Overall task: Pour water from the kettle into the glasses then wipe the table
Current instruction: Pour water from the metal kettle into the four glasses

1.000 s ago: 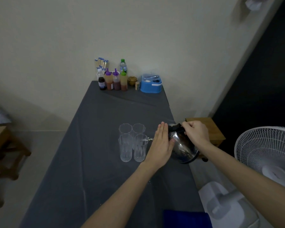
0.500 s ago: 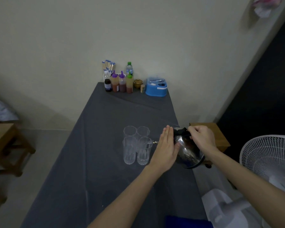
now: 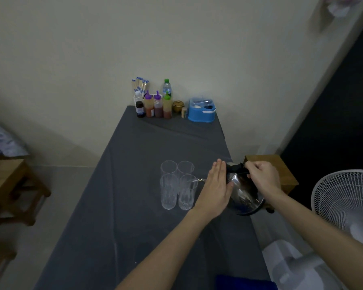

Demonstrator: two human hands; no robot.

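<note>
Under the right hand (image 3: 262, 178), the steel kettle (image 3: 244, 193) is held tipped toward the glasses, with its black handle (image 3: 236, 169) wrapped by curled fingers and thumb. Much of the kettle's front is hidden behind the left hand (image 3: 215, 189), which is laid flat against the kettle's side, fingers straight and together. Only the spout tip (image 3: 201, 180) is seen past that hand, right at the rim of the near right glass (image 3: 187, 192). No stream of water can be made out in the dim light, and the level in that glass is hard to judge.

On the side away from the grip, the near left glass (image 3: 169, 191) is stood close against its neighbour. The far left glass (image 3: 168, 167) and far right glass (image 3: 186, 166) are set just beyond, so a tight square is formed.

The kettle's base is carried about over the edge of the table (image 3: 134, 206) on the gripping side. Past that edge a wooden stool (image 3: 281, 170) is seen just behind the right hand, and a white fan (image 3: 348, 197) is cut off by the frame. Beyond the glasses, bare grey cloth is left open up to the sauce bottles (image 3: 157, 105) and blue container (image 3: 201, 111) at the wall. Near the forearms, a blue cloth (image 3: 243, 282) is cut off at the bottom.
</note>
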